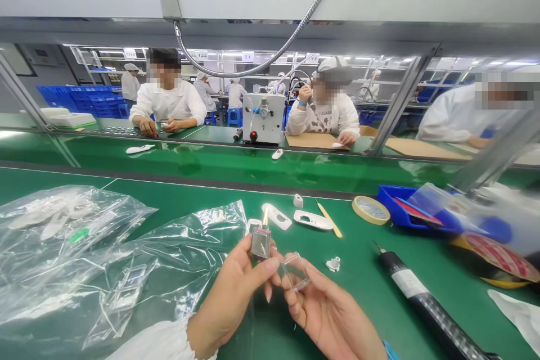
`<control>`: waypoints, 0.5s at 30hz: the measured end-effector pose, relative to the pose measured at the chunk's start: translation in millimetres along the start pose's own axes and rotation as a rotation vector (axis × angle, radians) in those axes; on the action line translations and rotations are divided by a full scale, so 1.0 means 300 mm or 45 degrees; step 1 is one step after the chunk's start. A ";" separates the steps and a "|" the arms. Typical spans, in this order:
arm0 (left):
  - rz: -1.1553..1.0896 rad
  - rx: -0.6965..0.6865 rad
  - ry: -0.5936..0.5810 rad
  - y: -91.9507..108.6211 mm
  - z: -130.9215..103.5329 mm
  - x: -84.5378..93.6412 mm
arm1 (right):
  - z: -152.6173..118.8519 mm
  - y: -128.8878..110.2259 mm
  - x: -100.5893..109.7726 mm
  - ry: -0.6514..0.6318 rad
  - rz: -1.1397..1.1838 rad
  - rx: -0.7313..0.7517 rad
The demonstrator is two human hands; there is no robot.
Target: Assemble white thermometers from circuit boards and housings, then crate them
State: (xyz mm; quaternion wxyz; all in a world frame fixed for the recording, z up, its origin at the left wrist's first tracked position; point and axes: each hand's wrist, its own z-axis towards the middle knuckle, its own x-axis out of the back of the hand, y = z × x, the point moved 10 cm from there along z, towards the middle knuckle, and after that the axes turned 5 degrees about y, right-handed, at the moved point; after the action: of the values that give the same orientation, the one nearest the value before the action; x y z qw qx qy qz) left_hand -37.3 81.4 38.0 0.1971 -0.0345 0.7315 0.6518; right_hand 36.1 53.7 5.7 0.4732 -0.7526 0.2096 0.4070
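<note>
**Small screen module and clear cover held together over the green bench**

The left hand (236,287) pinches a small square display module (261,242) between thumb and fingers, closed firmly on its edges, with a yellowish stub sticking up from its top. Just beside it, the right hand (324,309) lies palm up, and a clear plastic cover (296,271) rests on its fingertips, held lightly by its edges. The two parts are near each other but not yet touching, both raised above the green work table (363,275).

Judging from this, the step in hand is bringing cover and module together. To do it well, both pieces should be held by the edges only, since fingerprints on a clear face would show. The cover looks thin and springy, so a gentle grip suits it better than a squeeze. Squaring the two outlines before pressing would avoid a skewed fit, and keeping the work low over the table limits the harm if either part slips.

Around the hands: crinkled clear plastic bags (126,270) lie to the left, one with white parts inside. Ahead on the table sit white plastic shells (313,219), a small white clip (333,264), a yellow-handled tool (329,218), a roll of tape (370,209) and a blue tray (399,205). A black electric screwdriver (422,301) lies to the right. Across the conveyor, other people in white coats work at their own stations.
</note>
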 end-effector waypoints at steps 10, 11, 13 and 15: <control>-0.007 0.052 0.031 -0.014 0.006 0.005 | 0.001 0.010 -0.010 -0.038 0.063 -0.024; -0.009 0.056 0.029 -0.015 0.006 0.004 | 0.001 0.011 -0.008 -0.030 0.070 -0.026; -0.010 0.072 0.032 -0.017 0.007 0.005 | 0.002 0.014 -0.003 -0.013 0.081 -0.033; -0.012 0.091 0.040 -0.021 0.008 0.009 | 0.002 0.015 0.001 0.005 0.082 -0.032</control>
State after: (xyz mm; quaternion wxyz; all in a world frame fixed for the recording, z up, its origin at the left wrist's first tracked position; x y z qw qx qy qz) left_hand -37.2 83.2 30.9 0.1897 -0.0411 0.7571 0.6238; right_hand 32.7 52.2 2.9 0.4500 -0.7522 0.2296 0.4231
